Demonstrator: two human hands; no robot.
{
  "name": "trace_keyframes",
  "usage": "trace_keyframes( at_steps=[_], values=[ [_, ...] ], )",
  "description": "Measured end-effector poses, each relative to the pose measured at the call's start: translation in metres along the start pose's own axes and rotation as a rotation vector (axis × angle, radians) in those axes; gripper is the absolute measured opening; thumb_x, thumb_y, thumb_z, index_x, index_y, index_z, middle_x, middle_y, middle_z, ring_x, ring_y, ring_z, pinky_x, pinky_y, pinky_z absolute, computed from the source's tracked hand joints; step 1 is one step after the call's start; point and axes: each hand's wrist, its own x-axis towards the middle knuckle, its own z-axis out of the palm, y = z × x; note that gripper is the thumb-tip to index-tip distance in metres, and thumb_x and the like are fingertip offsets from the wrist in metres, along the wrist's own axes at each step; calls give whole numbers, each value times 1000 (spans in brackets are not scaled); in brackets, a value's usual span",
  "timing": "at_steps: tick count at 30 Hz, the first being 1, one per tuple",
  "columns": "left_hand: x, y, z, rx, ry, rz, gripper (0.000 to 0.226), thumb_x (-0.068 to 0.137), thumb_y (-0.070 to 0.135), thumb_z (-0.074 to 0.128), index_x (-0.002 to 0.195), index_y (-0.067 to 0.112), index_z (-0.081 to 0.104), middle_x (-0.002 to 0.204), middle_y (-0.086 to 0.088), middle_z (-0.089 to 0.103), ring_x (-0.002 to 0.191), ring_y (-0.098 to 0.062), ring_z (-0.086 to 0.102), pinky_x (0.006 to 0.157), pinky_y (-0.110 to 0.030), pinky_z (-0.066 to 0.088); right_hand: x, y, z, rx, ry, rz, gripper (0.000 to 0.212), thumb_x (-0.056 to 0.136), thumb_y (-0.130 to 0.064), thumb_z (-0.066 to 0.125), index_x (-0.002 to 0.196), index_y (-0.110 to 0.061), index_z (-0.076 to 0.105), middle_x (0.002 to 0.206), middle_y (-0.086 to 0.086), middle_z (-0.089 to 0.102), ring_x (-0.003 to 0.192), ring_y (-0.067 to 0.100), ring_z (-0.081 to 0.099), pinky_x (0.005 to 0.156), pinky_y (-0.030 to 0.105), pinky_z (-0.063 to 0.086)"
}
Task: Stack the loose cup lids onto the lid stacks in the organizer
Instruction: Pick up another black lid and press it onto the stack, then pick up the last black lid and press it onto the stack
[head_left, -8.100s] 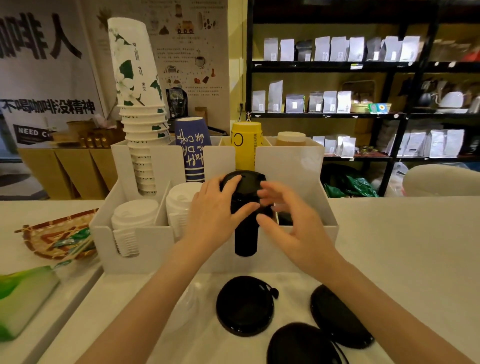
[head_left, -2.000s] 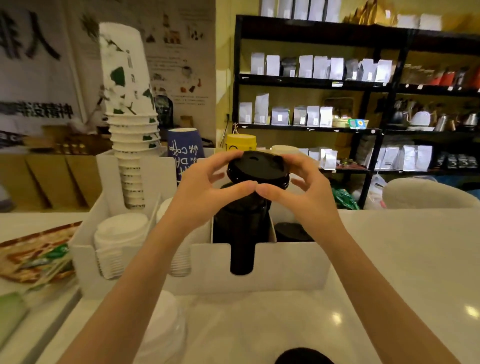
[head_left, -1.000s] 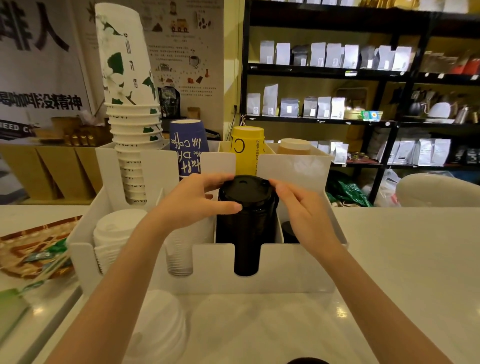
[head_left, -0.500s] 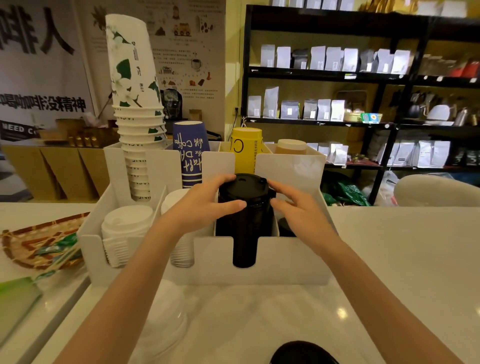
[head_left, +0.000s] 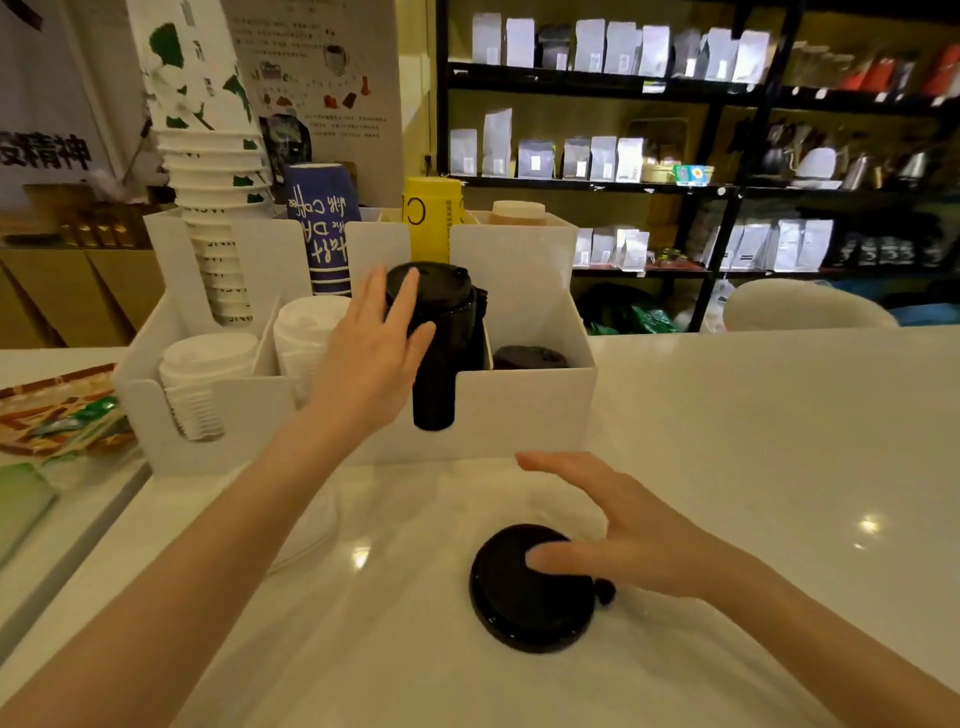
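Right hand (head_left: 631, 540) now down, half-covering loose black lid (head_left: 524, 597)

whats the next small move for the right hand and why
Probably close the right hand on the loose black lid and lift it: its fingers already rest open on that lid, while the left hand steadies the tall black lid stack.

Blue cup (head_left: 323, 228): "coffee", upside down; yellow cup (head_left: 432, 218): "C"

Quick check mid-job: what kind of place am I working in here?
Most likely a coffee shop counter: paper cup stacks and black lids in a white organizer, with shelves of bagged goods behind.
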Motion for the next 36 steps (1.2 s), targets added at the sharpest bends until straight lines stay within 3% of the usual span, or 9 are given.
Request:
trace_keyframes(
  at_steps=[3, 7, 12, 15, 21, 23, 28, 32, 36],
  values=[
    [-25, 10, 3, 61, -15, 74, 60, 93, 38, 29, 142, 18, 3, 156, -8, -3, 143, -20, -5, 113, -31, -1, -14, 8, 6, -60, -108, 72, 88, 58, -51, 76, 130, -49, 25, 137, -23, 27, 125, -1, 29, 102, 20, 28],
    [-72, 25, 6, -88, -258, 144, 63, 88, 47, 27, 142, 23, 4, 156, 5, -1, 141, -7, -3, 111, -23, -1, -21, 12, 9, -104, -122, 81, 95, 54, -49, 80, 133, -40, 27, 134, -19, 28, 124, 0, 29, 103, 16, 25],
    [-126, 32, 7, -290, -602, 95, 78, 74, 62, 39, 141, 34, 11, 152, 19, 7, 135, 8, 5, 109, -16, 6, -26, 2, 9, -96, -91, -7, 61, 60, -34, 80, 111, -41, 48, 111, -27, 45, 108, -13, 36, 90, 1, 31],
    [-139, 29, 13, -285, -694, 108, 84, 71, 64, 51, 140, 36, 13, 147, 24, 12, 133, 10, 7, 108, -16, 8, -30, -8, 8, -46, -70, -51, 55, 61, -20, 81, 110, -18, 56, 101, -6, 57, 91, -17, 44, 78, 2, 34],
    [-140, 27, 17, -345, -650, 135, 82, 64, 57, 68, 133, 33, 33, 134, 22, 39, 122, 7, 36, 102, -11, 29, -31, -12, 9, -36, -58, -98, 51, 60, -11, 81, 102, 4, 57, 105, 29, 57, 90, 20, 45, 79, 32, 36],
    [-140, 29, 17, -374, -633, 132, 78, 62, 56, 69, 130, 34, 38, 127, 22, 48, 117, 7, 44, 100, -15, 36, -30, -7, 10, -50, -54, -87, 53, 60, -15, 82, 104, 0, 57, 107, 24, 57, 92, 18, 45, 80, 30, 36],
    [-133, 26, 13, -437, -603, 77, 82, 51, 55, 73, 125, 33, 47, 112, 31, 50, 110, 9, 49, 94, -6, 37, -21, 7, 10, -35, -59, 26, 71, 55, -36, 83, 118, -39, 49, 118, -23, 48, 112, -6, 41, 93, 15, 36],
    [-112, 23, 3, -521, -576, 33, 81, 44, 50, 78, 120, 34, 53, 106, 30, 56, 108, 13, 51, 89, -2, 38, -9, 2, 1, 13, -3, 22, 70, 56, -36, 83, 117, -43, 48, 117, -24, 51, 109, -9, 45, 83, 6, 40],
    [-85, 23, -17, -528, -573, 55, 67, 47, 43, 83, 105, 51, 49, 101, 31, 58, 100, 17, 54, 83, 0, 38, 9, -10, -14, -16, 57, -10, 77, 59, -35, 81, 127, -32, 45, 119, -16, 52, 109, -6, 45, 79, 7, 41]
  ],
)
